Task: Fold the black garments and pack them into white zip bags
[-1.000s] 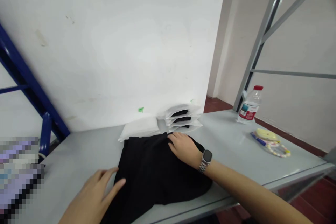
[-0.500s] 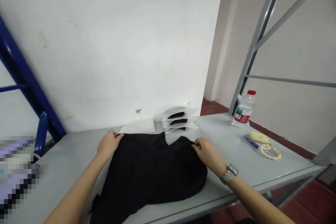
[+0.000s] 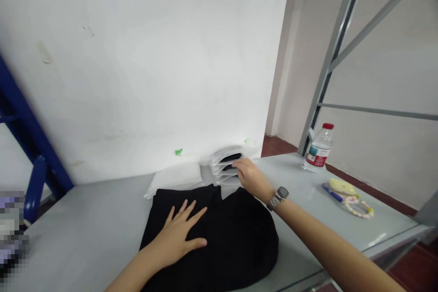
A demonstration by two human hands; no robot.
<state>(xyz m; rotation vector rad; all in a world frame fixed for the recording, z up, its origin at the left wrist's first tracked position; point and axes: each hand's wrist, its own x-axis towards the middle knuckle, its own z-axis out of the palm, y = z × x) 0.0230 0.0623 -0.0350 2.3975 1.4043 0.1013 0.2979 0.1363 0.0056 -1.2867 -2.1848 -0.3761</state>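
Black fabric (image 3: 239,242) is spread over the front of the grey table. Flat on its left part lies my left hand (image 3: 178,232), fingers spread. My right hand (image 3: 251,175), with a watch at the wrist, is beyond the fabric's far edge, at the right side of a stack of white translucent bags (image 3: 222,153) with black items inside. Its fingers are bent together, and what they grip, if anything, is too small to make out. White flat packaging (image 3: 176,175) lies left of the stack.
On the right of the grey table (image 3: 99,223) stands a water bottle with a red cap (image 3: 318,148). Near it are a yellow object (image 3: 342,187), a blue pen-like item (image 3: 331,192) and a beaded loop (image 3: 359,210). A white wall rises behind; metal frames flank it.
My left hand has let go of the fabric's upper left corner and now rests flat on it. My right hand has released the fabric's right side and moved up and left to the bag stack.
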